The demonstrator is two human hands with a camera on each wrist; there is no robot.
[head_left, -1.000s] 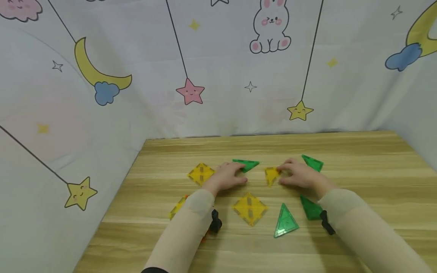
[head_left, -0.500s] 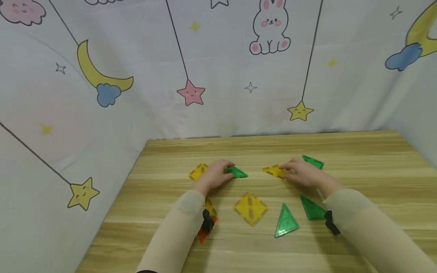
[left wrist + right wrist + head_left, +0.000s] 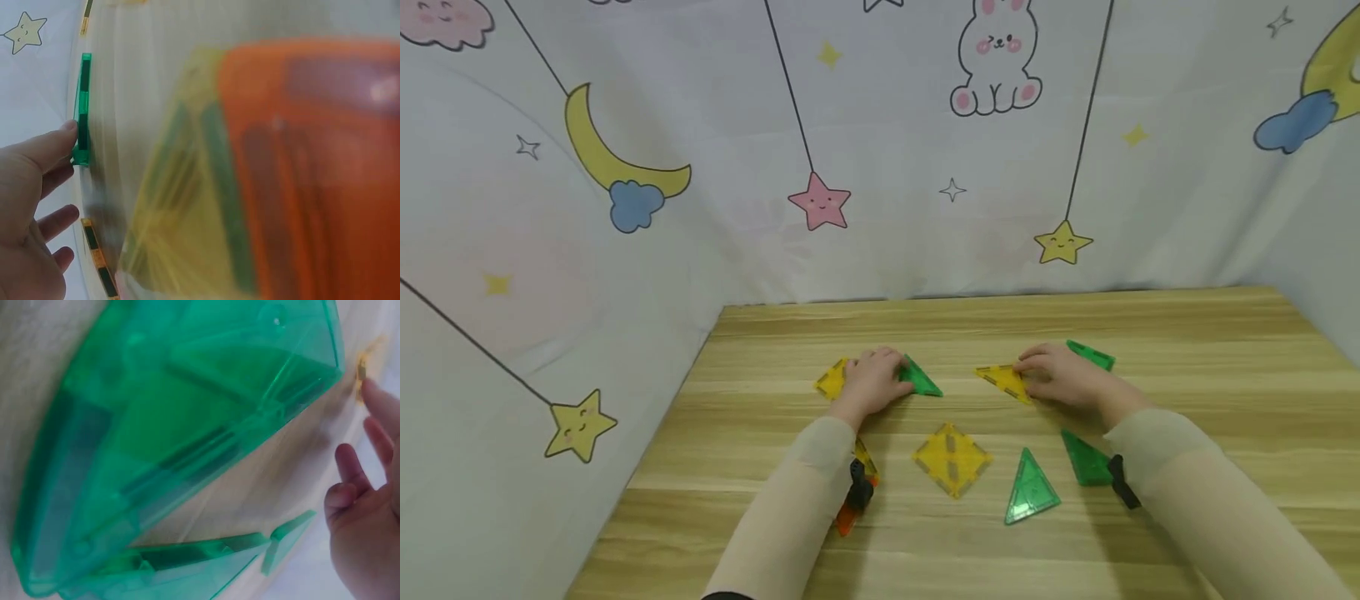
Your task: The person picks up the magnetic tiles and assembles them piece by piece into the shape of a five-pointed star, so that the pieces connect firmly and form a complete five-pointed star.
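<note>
Head view, read as a clock centred on the yellow diamond (image 3: 952, 460), puts the green triangle (image 3: 920, 381) at 11, its corner pinched narrow by the thumb and fingers of the left hand (image 3: 872, 381), and the yellow triangle (image 3: 1006, 382) at 1, likewise pinched by the right hand (image 3: 1063, 377). A light hold at the corners, with both pieces kept flat, should steer them best. Beneath lies a wood-grain tabletop (image 3: 1210, 342); patterned white cloth (image 3: 895, 125) hangs at 12, 9 and 3.

Soft light falls — orange tile (image 3: 322, 187) and green tile (image 3: 169, 425) blur up close.
</note>
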